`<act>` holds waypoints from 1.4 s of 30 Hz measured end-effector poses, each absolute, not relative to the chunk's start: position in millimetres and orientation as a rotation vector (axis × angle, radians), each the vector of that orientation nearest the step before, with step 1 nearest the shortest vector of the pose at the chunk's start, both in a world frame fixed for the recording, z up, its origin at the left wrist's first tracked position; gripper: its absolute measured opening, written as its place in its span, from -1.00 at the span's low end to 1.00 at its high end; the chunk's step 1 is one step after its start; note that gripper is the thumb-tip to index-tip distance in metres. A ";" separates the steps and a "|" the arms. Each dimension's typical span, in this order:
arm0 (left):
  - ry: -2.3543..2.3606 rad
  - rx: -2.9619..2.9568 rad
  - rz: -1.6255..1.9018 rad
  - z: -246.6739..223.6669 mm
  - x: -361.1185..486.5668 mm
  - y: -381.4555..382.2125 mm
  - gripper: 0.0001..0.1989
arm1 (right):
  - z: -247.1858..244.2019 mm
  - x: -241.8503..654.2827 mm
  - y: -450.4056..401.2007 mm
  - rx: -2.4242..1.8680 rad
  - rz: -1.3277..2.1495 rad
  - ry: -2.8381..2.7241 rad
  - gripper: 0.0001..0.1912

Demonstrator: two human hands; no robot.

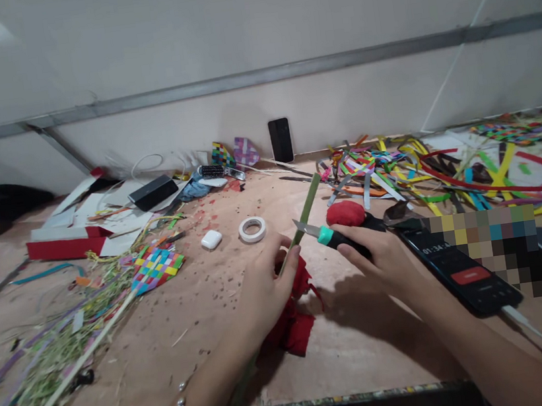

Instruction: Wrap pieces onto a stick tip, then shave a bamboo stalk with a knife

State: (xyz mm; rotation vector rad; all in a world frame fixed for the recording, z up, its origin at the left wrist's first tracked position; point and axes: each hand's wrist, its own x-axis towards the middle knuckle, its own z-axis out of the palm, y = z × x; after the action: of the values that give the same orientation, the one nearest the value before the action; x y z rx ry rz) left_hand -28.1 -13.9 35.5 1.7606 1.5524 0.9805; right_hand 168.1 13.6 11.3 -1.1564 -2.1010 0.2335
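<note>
My left hand (267, 287) is closed around a green strip (309, 201) that slants up and to the right. In my right hand (382, 255) is a utility knife (338, 239) with a black and teal handle. Its bare blade lies against or very close to the strip, just above my left fingers; exact contact is unclear. Red cloth (299, 332) lies on the table below my left hand, partly hidden by it. Beyond the knife sits a round red bundle (346, 214).
A roll of white tape (252, 229) and a white case (211, 239) lie ahead. Colored strips (386, 168) pile up at the back right. A phone with a cable (464, 271) is at the right, a woven piece on a stick (157, 268) at the left.
</note>
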 end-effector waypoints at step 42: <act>1.721 2.106 0.877 36.0 -32.8 -10.9 -0.79 | 7.0 158.8 11.8 -1.236 0.220 -2.113 -0.63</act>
State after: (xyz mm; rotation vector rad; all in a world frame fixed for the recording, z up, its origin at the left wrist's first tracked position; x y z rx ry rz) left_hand -32.8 -10.9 36.0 2.1063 1.7214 0.8771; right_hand 158.8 11.8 7.0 -1.2356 -2.1130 0.2198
